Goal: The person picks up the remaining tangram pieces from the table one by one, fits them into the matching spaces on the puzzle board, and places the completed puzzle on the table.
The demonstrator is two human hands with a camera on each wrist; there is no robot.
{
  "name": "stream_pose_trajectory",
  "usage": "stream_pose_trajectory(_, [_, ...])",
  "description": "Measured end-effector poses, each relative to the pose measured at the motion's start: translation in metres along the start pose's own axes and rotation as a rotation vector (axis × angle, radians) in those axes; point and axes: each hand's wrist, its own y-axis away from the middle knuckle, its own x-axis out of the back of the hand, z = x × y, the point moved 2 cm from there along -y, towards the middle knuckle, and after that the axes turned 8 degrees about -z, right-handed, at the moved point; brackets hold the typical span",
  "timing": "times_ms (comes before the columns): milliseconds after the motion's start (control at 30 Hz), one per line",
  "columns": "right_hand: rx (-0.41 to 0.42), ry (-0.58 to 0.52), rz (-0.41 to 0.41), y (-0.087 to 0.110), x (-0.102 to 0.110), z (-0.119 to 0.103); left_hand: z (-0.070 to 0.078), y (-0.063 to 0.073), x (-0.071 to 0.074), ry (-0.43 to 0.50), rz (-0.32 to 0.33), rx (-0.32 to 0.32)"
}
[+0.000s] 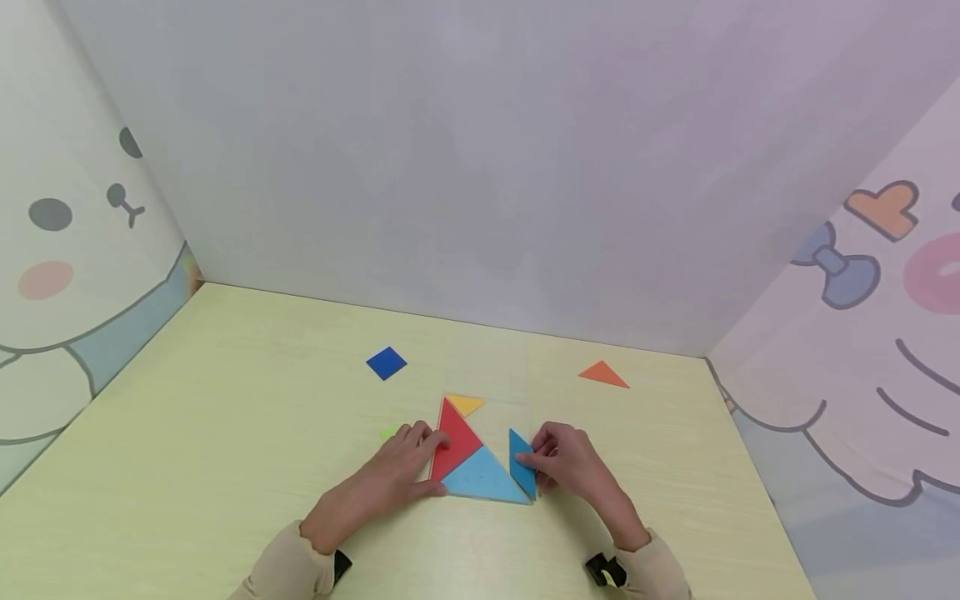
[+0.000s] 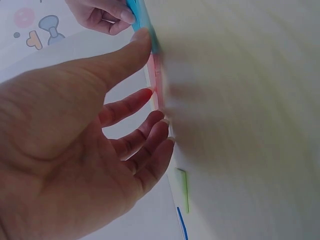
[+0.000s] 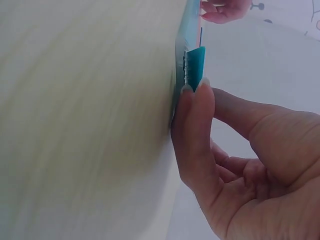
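Note:
My right hand [image 1: 566,458] pinches a blue parallelogram tangram piece [image 1: 522,467] between thumb and fingers. In the right wrist view the parallelogram [image 3: 196,67] is tilted up. My left hand [image 1: 401,467] rests at the left edge of a red triangle [image 1: 457,437], fingertips touching it and the thumb by the corner of a light blue triangle [image 1: 483,477]. Those two large triangles lie edge to edge. A small yellow triangle [image 1: 467,405] sits at the red one's top corner. Beside the left hand a light green piece [image 1: 388,432] is mostly hidden.
On the pale wooden table [image 1: 225,433], a dark blue square [image 1: 386,363] lies at the back left and an orange triangle [image 1: 604,374] at the back right. A faint clear tray [image 1: 491,354] shows around the large triangles. A plain back wall [image 1: 450,167] borders the table.

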Motion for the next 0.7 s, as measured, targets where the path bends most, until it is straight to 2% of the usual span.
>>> stream_pose_trajectory(700, [-0.041, 0.076, 0.011, -0.005, -0.0004, 0.0016, 0.0006, 0.0, 0.0016, 0.002, -0.014, 0.016])
